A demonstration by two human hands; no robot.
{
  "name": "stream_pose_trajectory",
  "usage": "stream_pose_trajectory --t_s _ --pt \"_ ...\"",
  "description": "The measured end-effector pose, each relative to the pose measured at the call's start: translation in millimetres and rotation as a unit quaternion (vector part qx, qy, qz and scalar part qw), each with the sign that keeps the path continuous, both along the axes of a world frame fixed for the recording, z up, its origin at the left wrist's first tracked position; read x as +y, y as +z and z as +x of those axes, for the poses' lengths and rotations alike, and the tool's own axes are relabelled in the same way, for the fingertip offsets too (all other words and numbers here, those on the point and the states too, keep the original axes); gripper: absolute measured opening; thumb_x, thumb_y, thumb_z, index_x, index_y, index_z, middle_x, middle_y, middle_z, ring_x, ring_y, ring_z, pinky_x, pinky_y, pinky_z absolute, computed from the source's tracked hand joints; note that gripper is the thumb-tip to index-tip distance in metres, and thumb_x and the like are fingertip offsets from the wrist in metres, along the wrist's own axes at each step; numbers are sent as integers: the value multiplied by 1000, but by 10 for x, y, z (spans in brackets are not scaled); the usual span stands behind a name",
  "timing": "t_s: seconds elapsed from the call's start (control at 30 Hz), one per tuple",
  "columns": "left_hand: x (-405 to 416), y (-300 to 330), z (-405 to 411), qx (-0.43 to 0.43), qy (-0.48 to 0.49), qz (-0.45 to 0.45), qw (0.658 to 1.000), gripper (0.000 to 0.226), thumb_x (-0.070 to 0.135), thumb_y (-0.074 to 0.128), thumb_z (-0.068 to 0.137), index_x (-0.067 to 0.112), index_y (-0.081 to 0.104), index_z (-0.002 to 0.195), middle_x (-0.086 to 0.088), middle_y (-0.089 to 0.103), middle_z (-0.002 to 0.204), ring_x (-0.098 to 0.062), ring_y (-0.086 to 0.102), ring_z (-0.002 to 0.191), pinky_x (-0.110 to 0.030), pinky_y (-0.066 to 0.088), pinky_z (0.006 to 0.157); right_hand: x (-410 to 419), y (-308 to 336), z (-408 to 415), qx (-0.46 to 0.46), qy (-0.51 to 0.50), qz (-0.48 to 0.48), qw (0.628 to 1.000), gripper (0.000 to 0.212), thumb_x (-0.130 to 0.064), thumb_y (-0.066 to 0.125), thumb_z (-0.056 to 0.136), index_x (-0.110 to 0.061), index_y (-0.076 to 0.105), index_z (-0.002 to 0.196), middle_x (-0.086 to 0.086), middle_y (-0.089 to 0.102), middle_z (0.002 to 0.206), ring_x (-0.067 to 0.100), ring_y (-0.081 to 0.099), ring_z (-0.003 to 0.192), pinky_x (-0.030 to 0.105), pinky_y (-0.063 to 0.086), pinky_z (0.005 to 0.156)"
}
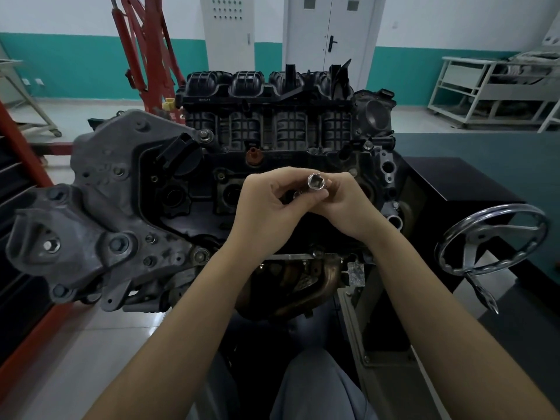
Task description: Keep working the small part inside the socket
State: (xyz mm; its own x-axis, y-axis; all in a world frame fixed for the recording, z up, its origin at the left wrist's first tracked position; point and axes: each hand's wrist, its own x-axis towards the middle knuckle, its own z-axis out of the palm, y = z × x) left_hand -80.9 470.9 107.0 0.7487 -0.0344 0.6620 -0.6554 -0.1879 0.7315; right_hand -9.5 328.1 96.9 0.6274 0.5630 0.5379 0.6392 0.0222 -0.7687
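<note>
Above the engine (188, 189), right hand (348, 207) and left hand (266, 204) pinch a socket (316, 181).

Two bare forearms with no sleeves showing, left hand (266, 204) and right hand (348, 207) without gloves, rings or watch, slim fingers, short nails, grey-blue trousers (318, 386) over the knees below
</note>
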Motion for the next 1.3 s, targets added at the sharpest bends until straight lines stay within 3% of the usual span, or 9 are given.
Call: stream_pose_trajectory --t_s 0.13,0.27,0.5,0.63,0.87,1.03,1.1,1.2,1.3 --pt "19 -10 -14 7 -41 -4 999 20 -9 63 86 0 69 103 -13 72 99 -23 69 99 -39 54 92 15 4 -1 15 -24 24 999 29 10 65 80 -15 67 95 -13 72 80 2 68 82 14 50 73" --pt "-13 -18 -10 -11 40 6 999 19 -1 76 77 8 72 94 -4 74 91 -18 70 90 -39 56 85 27 -9 11 7 -29 39 999 24 8 71 77 -7 70 96 3 72 88 12 70 85 21 52 76" --pt "17 8 -15 -3 -27 -23 999 25 -11 66 83 5 70 102 -10 73 97 -21 71 96 -37 56 89 30 -13 -6 22 -16 40 999 28 9 65 80 -16 67 92 -17 73 82 -1 68 83 12 50 74" --pt "-16 2 -33 -14 29 -10 999 25 -3 77 76 13 72 95 -3 74 91 -17 71 90 -36 57 85 22 -24 26 19 -36 55 998 20 6 72 76 -5 70 93 2 73 86 14 71 83 24 53 74" --pt "10 15 -38 2 -30 -31 999 31 -10 68 81 10 69 104 -10 73 98 -22 70 97 -39 55 90 40 -14 -9 10 -30 34 999 24 5 66 79 -18 68 87 -18 72 80 -2 67 81 12 49 73" --pt "-35 11 -40 -8 69 -4 998 21 4 83 71 11 74 89 -1 74 86 -14 71 84 -36 57 81 45 -21 16 2 -41 44 998 25 8 72 76 -12 70 91 4 73 87 16 71 85 26 55 76" --pt "-39 17 -42 -15 78 -14 997 21 4 81 73 16 74 90 3 74 85 -12 71 83 -34 58 80 27 -18 9 -1 -23 42 999 28 7 69 80 -14 68 98 -4 73 91 11 70 90 22 53 79" --pt "3 25 -36 -2 19 -35 999 26 -4 72 80 13 71 100 -1 74 93 -14 72 92 -33 57 86 2 -20 5 11 -10 39 999 34 12 63 82 -9 64 110 -13 73 90 5 68 93 17 51 80" --pt "41 24 -29 10 -22 -23 999 26 -8 70 81 7 70 103 -9 74 98 -19 71 97 -36 55 90 11 -34 24 13 -42 54 998 32 15 67 77 3 65 106 -4 72 87 6 69 85 18 52 76"
